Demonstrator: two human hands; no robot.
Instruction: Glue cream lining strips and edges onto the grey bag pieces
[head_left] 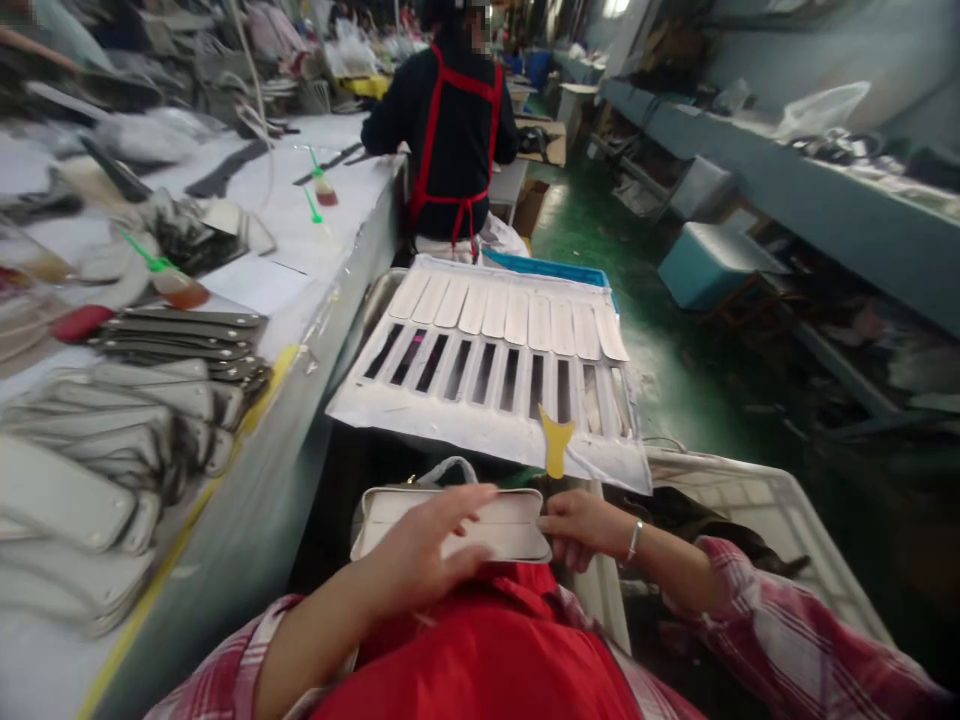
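Two bare hands at a pale case [510, 525], close to our red apron [480, 655]. Our left hand [427, 545] lies over it, fingers and thumb parted; our right hand [585, 525] is closed at its right end, grasping a yellow forked tool [556, 445], prongs up. We log a pale crate [757, 480] to the right, dark material inside. Left: table [202, 480] with stacked pale panels [67, 490], dark strips [180, 335], green-tipped bottles [184, 290]. Just beyond the case, a white slotted frame [420, 415] carries a row of cream pieces [517, 318]. Farther, we see a person [465, 150], back turned, red-trimmed apron.
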